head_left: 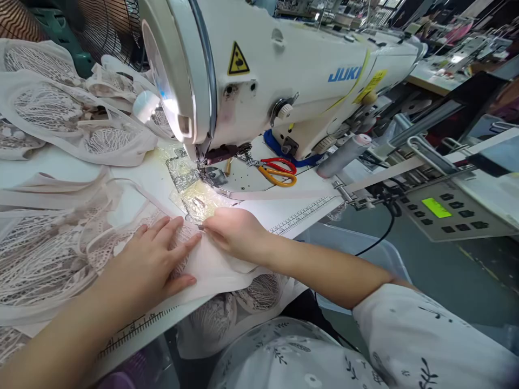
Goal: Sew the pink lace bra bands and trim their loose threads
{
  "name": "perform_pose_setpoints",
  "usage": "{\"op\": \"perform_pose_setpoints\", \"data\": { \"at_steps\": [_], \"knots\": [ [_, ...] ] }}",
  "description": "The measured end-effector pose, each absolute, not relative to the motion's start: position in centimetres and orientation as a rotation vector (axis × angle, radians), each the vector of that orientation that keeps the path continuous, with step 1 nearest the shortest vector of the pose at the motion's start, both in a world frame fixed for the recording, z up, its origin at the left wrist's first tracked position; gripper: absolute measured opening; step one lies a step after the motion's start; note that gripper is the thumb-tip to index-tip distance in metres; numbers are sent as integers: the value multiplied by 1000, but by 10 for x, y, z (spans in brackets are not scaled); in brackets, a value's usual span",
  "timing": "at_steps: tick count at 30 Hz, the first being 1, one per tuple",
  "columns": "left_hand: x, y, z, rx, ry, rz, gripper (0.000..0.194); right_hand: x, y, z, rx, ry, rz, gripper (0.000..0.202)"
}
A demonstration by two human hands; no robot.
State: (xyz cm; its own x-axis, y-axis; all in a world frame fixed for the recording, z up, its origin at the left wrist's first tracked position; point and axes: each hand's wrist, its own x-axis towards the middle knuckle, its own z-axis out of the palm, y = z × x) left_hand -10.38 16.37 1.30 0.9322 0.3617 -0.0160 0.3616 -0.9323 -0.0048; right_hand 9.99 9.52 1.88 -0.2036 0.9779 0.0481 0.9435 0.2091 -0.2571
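My left hand (158, 254) lies with fingers spread on a pale pink lace bra (227, 273), pressing it to the table just in front of the sewing machine. My right hand (239, 232) is closed in a pinch at the bra's edge, beside a taped guide plate (198, 200). Part of the bra hangs over the table's front edge. Beyond my hands stands the white sewing machine (251, 70), its lit needle area (203, 167) over the plate. A pale elastic band (279, 194) runs from the right toward the needle. My right fingertips are partly hidden.
Several lace bras (52, 108) are piled on the left. Thread snips (279, 172) with red and orange handles lie under the machine arm. A grey thread cone (344, 155), a control panel (454, 210) and a plastic bin (365, 254) are on the right. A fan (105, 27) stands behind.
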Motion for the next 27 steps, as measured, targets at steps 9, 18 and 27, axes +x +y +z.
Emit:
{"op": "perform_pose_setpoints", "data": {
  "at_steps": [9, 18, 27],
  "knots": [
    [-103, 165, 19, -3070, -565, 103, 60, 115, 76, 38, -1985, -2357, 355, 15],
    [-111, 159, 42, -2971, -582, 227, 44, 147, -2, 41, -1801, -1781, 762, 16],
    [-102, 103, 39, -2879, -1132, 68, 43, 144, -3, 25, -1575, -1815, 767, 15]
  ]
}}
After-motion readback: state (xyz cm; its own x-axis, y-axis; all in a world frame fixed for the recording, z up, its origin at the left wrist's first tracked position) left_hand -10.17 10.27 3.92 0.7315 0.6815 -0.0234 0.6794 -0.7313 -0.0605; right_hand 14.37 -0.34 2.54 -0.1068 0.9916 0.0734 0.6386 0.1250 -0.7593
